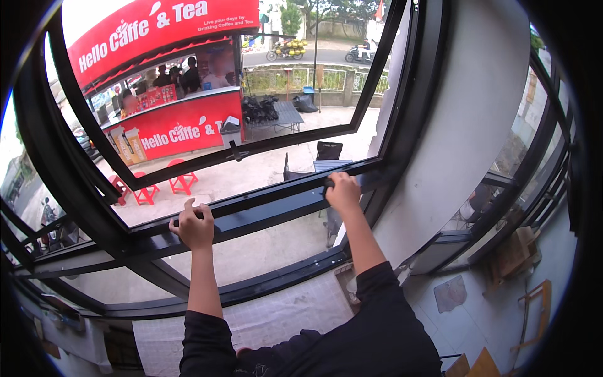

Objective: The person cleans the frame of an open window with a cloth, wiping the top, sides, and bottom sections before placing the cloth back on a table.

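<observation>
Before me is a black-framed window whose sash [287,140] is swung outward at the bottom, with a black latch handle [238,153] on its lower rail. Both hands are at the bottom rail [268,209] of the fixed frame. My left hand [195,228] rests near the rail's left end, fingers spread and bent over its upper edge. Farther right, my right hand [345,192] is curled over the same rail. Something small and dark shows at its fingertips; I cannot make out what it is.
Below the window lies a pale checked cloth [292,311] on a surface. A white wall column [452,118] stands at the right. Outside are a red drinks stall [188,125] bearing writing, red plastic stools [183,179] and a folding table [282,115]. Wooden furniture [513,254] stands at the far right.
</observation>
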